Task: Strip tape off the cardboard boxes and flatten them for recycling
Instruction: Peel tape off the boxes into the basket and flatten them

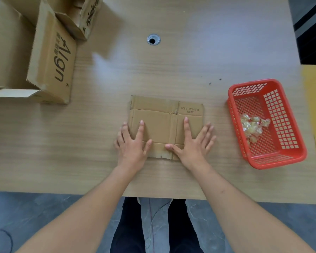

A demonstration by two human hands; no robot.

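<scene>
Wood-grain table (190, 70), grey floor below. I see left hand (133, 145) and right hand (193, 145) both spread flat, fingers straight, pressing the flattened box (162, 125) at table centre. Right of it, red basket (266, 123) holds crumpled tape (252, 126). Far left, open Align box (51, 64), another box (86, 17) behind.

My table (190, 73) carries flat cardboard (162, 125) at center, open boxes (44, 57) at upper left, a red basket (268, 123) at right, and a grommet (153, 39) up top.
</scene>
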